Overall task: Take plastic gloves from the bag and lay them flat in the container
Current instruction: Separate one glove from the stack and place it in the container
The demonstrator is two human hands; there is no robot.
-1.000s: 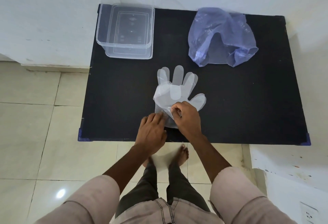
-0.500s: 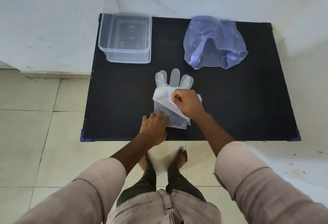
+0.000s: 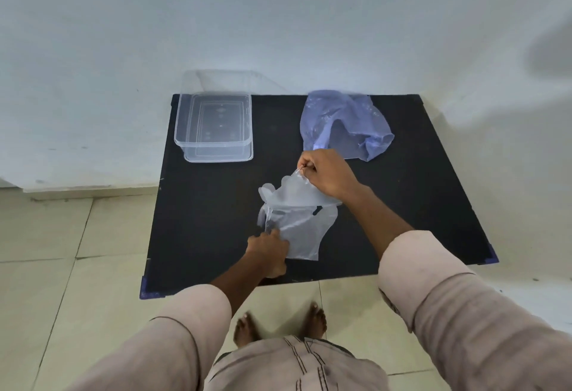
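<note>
A thin, translucent plastic glove (image 3: 297,223), creased and partly lifted, stretches between two hands: the left hand (image 3: 268,251) pins its cuff with closed fingers, the right hand (image 3: 328,175) pinches its fingertips. Beyond, on the black table (image 3: 216,220), sit a clear container (image 3: 213,126) and a bluish bag (image 3: 343,124) against a pale wall (image 3: 278,19).

The person wears a loose pale-pink garment with dark stitched lines down the front, sleeves (image 3: 458,307) rolled above bare forearms, dark trousers, and bare feet (image 3: 314,319).
</note>
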